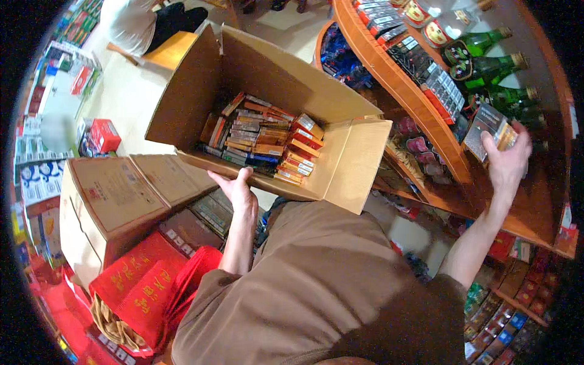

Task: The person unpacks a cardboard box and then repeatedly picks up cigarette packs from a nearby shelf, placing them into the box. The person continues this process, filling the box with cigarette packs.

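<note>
An open cardboard box stands before me, tilted, with many small flat packs stacked in rows inside. My left hand supports its near lower edge, thumb on the rim and fingers spread beneath. At the right, my right hand grips a few small packs, a dark grey one and orange-yellow ones, over a curved wooden shelf. Rows of similar packs stand along the shelf's curved front, next to green glass bottles.
Closed cartons and red bags with gold writing lie at the left. Lower shelves hold pink-wrapped goods. A person in a white top sits on a wooden stool beyond the box. Large glass jars stand at the upper right.
</note>
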`<action>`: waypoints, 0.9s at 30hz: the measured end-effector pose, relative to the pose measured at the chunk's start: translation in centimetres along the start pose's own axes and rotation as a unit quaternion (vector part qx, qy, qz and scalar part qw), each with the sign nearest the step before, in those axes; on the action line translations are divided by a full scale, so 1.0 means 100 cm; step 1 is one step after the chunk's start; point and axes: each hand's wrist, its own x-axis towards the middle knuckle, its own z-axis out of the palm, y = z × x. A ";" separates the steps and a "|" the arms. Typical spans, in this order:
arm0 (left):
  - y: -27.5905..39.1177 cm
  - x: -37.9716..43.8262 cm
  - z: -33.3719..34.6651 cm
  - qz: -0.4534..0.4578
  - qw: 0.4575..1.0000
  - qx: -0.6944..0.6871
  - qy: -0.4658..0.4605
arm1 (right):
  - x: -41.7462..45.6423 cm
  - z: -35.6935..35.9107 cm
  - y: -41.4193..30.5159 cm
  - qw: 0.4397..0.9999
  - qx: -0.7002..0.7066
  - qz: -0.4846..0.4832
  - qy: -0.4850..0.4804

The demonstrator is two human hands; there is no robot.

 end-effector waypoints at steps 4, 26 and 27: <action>-0.003 -0.002 -0.007 -0.017 0.998 -0.063 0.007 | -0.020 -0.010 -0.125 0.880 0.366 -0.284 -0.104; -0.005 -0.033 0.009 0.021 0.996 -0.069 -0.059 | -0.141 0.231 -0.285 0.777 0.141 -0.517 -0.329; -0.005 -0.032 0.008 0.021 0.997 -0.053 -0.059 | -0.143 0.211 -0.280 0.787 0.119 -0.495 -0.347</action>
